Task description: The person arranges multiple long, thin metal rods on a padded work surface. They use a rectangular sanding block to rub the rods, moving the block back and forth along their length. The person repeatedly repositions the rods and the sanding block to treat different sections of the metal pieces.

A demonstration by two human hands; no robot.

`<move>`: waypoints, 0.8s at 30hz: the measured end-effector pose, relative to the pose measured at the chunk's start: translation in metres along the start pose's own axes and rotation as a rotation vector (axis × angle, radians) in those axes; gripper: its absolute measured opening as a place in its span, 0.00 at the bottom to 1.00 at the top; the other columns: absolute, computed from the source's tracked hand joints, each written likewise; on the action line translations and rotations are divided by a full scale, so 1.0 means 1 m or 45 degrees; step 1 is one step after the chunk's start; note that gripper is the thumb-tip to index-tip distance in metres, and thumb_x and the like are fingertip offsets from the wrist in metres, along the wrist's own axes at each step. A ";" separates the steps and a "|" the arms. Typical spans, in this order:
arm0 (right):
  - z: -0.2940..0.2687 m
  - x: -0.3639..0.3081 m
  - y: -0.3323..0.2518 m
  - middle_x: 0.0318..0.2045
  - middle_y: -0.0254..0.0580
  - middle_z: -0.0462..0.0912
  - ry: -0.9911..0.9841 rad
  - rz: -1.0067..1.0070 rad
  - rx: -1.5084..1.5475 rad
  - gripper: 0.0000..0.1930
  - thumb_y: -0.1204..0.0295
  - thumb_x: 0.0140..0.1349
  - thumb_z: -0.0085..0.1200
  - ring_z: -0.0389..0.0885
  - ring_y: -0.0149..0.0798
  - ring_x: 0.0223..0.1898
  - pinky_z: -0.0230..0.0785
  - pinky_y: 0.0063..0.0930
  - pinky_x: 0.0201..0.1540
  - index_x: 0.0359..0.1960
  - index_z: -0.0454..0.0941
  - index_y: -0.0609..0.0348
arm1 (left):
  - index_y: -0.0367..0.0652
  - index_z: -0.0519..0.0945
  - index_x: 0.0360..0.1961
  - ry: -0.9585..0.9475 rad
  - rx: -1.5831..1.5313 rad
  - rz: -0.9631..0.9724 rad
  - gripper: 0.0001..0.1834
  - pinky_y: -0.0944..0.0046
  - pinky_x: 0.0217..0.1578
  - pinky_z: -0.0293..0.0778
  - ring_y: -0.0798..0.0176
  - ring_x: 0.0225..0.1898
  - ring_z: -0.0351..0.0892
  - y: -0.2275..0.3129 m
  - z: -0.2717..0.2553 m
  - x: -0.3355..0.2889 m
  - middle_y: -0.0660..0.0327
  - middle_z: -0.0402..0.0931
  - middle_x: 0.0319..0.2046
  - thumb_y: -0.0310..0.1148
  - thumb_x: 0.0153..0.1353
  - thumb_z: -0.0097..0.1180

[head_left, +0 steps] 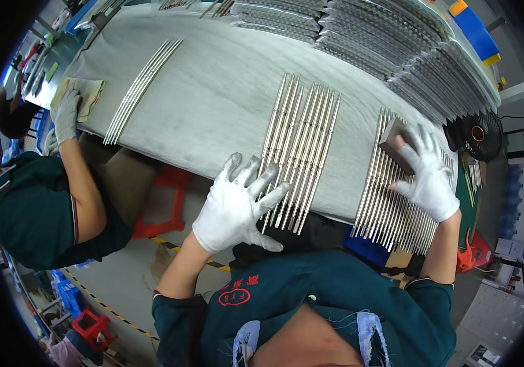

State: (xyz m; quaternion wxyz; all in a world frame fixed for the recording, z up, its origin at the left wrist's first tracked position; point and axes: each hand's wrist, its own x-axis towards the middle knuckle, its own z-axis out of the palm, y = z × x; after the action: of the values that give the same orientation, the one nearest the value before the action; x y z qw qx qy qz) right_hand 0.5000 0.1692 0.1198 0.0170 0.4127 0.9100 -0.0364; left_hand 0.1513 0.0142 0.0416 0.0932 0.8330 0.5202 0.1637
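My left hand (pixel 231 205), in a white glove with greyed fingertips, is open with its fingers spread. It is at the near left edge of a row of slim silver metal rods (pixel 301 165), its fingertips over the leftmost ones. The rods lie side by side, and some are jointed along their length. My right hand (pixel 427 177), also gloved, has its fingers apart over a second, denser row of rods (pixel 375 199). Beside its fingers a dark grey rectangular block (pixel 393 142) rests on those rods; I cannot tell whether the fingers touch it.
A pale cloth covers the table (pixel 219 92). Several rods (pixel 142 92) lie at the left, near a co-worker's gloved hand (pixel 66 119) on a yellowish cloth. Stacked rods in clear wrapping (pixel 366 49) line the far side. A black fan (pixel 479 134) stands at the right.
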 end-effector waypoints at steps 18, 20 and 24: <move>0.016 0.025 -0.063 0.69 0.58 0.66 -0.177 -0.355 0.141 0.40 0.51 0.55 0.66 0.56 0.60 0.75 0.40 0.58 0.78 0.67 0.71 0.57 | 0.52 0.74 0.64 -0.050 0.018 0.107 0.47 0.36 0.67 0.62 0.44 0.63 0.73 0.008 0.001 0.011 0.56 0.76 0.60 0.62 0.43 0.70; 0.011 0.023 -0.039 0.70 0.60 0.63 -0.048 -0.089 -0.039 0.43 0.53 0.50 0.70 0.56 0.60 0.75 0.40 0.57 0.78 0.68 0.70 0.55 | 0.52 0.76 0.62 -0.025 0.056 0.132 0.43 0.37 0.66 0.64 0.46 0.62 0.74 0.015 0.014 0.009 0.59 0.77 0.59 0.58 0.45 0.70; 0.018 0.006 0.031 0.71 0.61 0.62 0.012 0.259 -0.098 0.48 0.57 0.46 0.73 0.58 0.63 0.73 0.48 0.52 0.76 0.71 0.66 0.52 | 0.53 0.78 0.60 0.078 0.181 0.157 0.37 0.38 0.63 0.68 0.51 0.59 0.76 0.015 0.022 0.011 0.62 0.77 0.58 0.49 0.48 0.71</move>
State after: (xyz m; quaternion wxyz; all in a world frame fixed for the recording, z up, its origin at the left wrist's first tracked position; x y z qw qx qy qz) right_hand 0.5192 0.1928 0.1000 0.0321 0.5021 0.8642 0.0024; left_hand 0.1765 0.0173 0.0283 0.0077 0.8626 0.4809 0.1570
